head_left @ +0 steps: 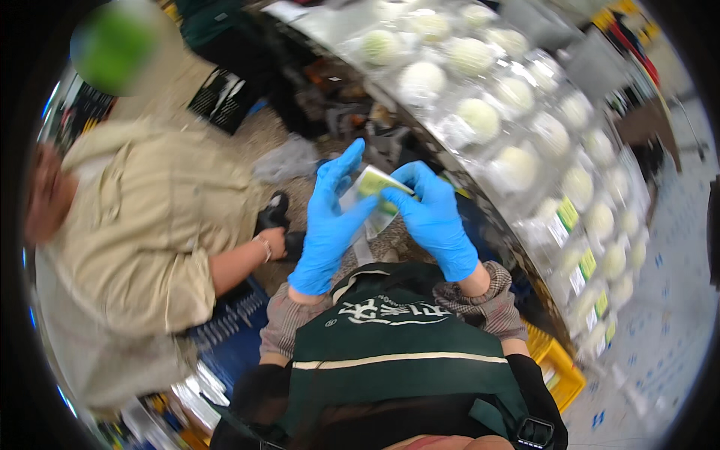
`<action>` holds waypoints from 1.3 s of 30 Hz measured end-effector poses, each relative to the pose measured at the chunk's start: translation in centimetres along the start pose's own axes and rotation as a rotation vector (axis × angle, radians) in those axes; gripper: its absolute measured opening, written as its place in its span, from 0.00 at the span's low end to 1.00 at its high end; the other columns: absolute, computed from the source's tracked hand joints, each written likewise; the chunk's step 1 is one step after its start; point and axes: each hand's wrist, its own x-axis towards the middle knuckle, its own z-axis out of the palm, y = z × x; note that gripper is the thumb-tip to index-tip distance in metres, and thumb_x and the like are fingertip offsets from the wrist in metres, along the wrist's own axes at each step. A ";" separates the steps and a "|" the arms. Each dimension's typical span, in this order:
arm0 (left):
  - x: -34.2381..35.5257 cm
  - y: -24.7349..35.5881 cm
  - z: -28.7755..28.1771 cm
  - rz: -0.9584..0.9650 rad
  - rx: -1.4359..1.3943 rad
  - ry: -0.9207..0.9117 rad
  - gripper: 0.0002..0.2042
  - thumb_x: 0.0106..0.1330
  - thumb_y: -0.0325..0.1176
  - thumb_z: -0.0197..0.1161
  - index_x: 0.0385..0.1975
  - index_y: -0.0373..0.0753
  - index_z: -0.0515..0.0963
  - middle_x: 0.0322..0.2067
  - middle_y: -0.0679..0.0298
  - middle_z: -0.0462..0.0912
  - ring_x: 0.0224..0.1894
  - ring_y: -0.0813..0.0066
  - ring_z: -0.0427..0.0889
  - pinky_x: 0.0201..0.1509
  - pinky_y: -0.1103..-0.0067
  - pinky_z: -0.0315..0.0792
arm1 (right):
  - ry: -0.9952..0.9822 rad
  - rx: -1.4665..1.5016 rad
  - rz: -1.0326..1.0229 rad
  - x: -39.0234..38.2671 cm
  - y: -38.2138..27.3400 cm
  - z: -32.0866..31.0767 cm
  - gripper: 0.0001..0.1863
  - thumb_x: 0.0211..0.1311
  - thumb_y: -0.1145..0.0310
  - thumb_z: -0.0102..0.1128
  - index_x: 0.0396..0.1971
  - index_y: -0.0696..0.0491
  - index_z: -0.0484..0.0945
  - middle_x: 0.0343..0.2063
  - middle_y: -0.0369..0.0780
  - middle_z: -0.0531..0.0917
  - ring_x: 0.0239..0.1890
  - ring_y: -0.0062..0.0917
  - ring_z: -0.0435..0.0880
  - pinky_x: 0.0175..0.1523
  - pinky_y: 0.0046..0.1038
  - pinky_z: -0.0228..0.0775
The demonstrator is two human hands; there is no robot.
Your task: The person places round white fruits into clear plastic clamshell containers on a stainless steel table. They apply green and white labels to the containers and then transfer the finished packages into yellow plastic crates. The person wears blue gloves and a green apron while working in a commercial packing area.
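Note:
Both my hands wear blue gloves and are raised in front of my dark green apron. Between them is a small green-and-white label (375, 182). My left hand (328, 229) has its thumb against the label's lower part, its fingers stretched up behind. My right hand (435, 217) pinches the label's upper right edge between thumb and fingers. A pale translucent strip hangs below the label; I cannot tell whether it is backing film. To the right, pale round melons (517, 166) in clear plastic wrap cover a long table, several at the near end bearing similar green-and-white labels (568, 215).
A person in a beige jacket (150, 225) stands close on my left, one hand near a dark object. Another person in dark clothes is farther off. A yellow crate (559, 367) stands under the table's near end. A clear plastic bag (287, 159) lies beyond my hands.

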 end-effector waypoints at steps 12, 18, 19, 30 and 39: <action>2.7 -0.5 11.5 -0.579 -0.473 -0.489 0.16 0.52 0.25 0.66 0.42 0.32 0.74 0.34 0.62 0.81 0.34 0.81 0.79 0.38 0.84 0.74 | 0.419 -0.172 0.125 -5.6 -0.4 -9.7 0.08 0.53 0.71 0.61 0.33 0.56 0.80 0.22 0.40 0.80 0.24 0.21 0.78 0.30 0.21 0.69; 4.2 -0.9 11.7 -0.614 -0.085 -0.636 0.20 0.49 0.31 0.71 0.42 0.31 0.77 0.34 0.59 0.83 0.33 0.79 0.80 0.39 0.82 0.75 | 0.797 0.041 0.162 -0.3 0.8 -20.1 0.05 0.56 0.74 0.59 0.33 0.57 0.79 0.25 0.36 0.80 0.25 0.14 0.74 0.29 0.16 0.66; 4.7 -1.1 11.5 -0.657 -0.139 -0.567 0.17 0.50 0.31 0.70 0.38 0.30 0.79 0.31 0.59 0.83 0.29 0.78 0.81 0.35 0.82 0.76 | 0.799 -0.018 0.110 0.5 2.5 -22.1 0.11 0.53 0.72 0.63 0.37 0.58 0.76 0.24 0.35 0.78 0.25 0.14 0.73 0.29 0.17 0.65; 7.6 -2.8 12.5 -0.821 -0.357 -0.374 0.19 0.56 0.21 0.60 0.50 0.31 0.71 0.45 0.59 0.78 0.44 0.76 0.78 0.49 0.79 0.72 | 0.540 -0.964 0.038 2.8 7.0 -21.7 0.23 0.47 0.63 0.67 0.44 0.55 0.73 0.41 0.48 0.77 0.46 0.38 0.76 0.49 0.33 0.68; 9.6 -1.9 15.8 -0.709 -0.400 -0.288 0.09 0.56 0.21 0.60 0.36 0.30 0.78 0.29 0.61 0.82 0.33 0.78 0.80 0.40 0.83 0.75 | 0.073 -0.215 0.321 4.1 1.3 -19.1 0.12 0.54 0.70 0.61 0.39 0.57 0.80 0.34 0.40 0.82 0.37 0.22 0.77 0.42 0.23 0.69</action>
